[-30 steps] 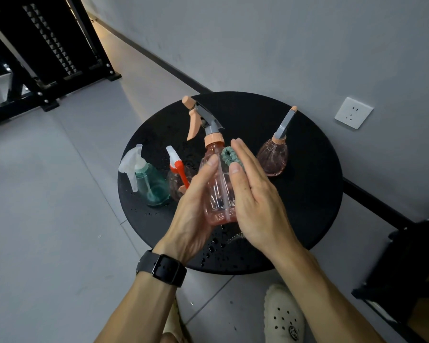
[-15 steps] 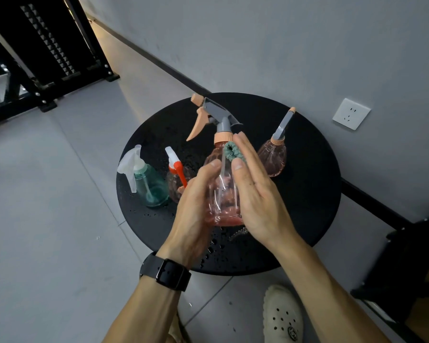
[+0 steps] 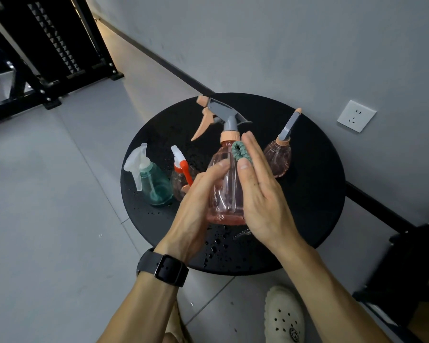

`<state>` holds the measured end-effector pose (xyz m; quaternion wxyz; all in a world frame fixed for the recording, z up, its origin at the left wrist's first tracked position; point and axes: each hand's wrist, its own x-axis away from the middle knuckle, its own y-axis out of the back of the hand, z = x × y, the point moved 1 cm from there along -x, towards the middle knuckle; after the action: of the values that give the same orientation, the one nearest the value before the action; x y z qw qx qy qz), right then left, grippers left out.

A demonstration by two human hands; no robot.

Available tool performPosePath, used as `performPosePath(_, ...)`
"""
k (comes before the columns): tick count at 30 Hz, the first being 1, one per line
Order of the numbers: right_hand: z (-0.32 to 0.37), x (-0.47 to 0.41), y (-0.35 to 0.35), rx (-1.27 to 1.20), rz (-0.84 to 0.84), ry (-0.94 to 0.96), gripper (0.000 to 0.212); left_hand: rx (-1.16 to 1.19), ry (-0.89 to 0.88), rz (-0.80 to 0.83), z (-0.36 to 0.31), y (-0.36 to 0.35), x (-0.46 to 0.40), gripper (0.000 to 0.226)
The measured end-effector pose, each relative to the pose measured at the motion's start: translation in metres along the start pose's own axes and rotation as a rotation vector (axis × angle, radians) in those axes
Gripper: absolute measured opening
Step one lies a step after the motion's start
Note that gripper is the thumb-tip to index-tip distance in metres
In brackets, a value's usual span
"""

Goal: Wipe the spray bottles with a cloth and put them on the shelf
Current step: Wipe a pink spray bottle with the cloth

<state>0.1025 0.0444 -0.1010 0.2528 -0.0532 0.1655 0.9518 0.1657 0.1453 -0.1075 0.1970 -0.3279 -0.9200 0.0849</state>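
We are holding the pink spray bottle (image 3: 227, 189) between our flat left hand (image 3: 196, 206) and flat right hand (image 3: 260, 194), over the middle of the round black table (image 3: 307, 194); our right fingers are pressing a small green cloth (image 3: 240, 152) on its neck. At nine o'clock from it, the green bottle (image 3: 154, 179) is standing; at two o'clock, a small pink bottle (image 3: 278, 158) is standing.

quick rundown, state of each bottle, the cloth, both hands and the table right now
large pink spray bottle: upright, held between both hands
green cloth: pressed on the bottle's shoulder
left hand: fingers straight, flat against the bottle
right hand: fingers straight, presses the cloth
teal bottle: upright on table
small red-trigger bottle: upright
round pink bottle: upright
table: wet with droplets
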Motion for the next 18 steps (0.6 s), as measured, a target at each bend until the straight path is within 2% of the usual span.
performPosePath(2,0.000,-0.001,0.002,0.017,-0.001,-0.003,0.049,-0.034,0.024,0.019,0.000,0.000,0.001,0.041)
performPosePath(6,0.000,-0.003,0.006,0.026,0.005,0.001,0.047,-0.066,0.087,0.033,0.003,-0.001,0.002,0.049)
performPosePath(9,-0.001,-0.004,0.005,0.031,0.009,0.001,0.047,-0.071,0.061,-0.002,0.004,-0.004,0.003,0.050)
performPosePath(13,0.001,-0.004,0.003,0.000,0.023,-0.011,0.043,0.041,0.009,-0.076,0.003,-0.009,0.005,0.060)
performPosePath(18,0.000,0.003,-0.003,-0.034,0.040,-0.029,0.048,0.204,-0.017,-0.136,-0.001,-0.008,0.003,0.073)
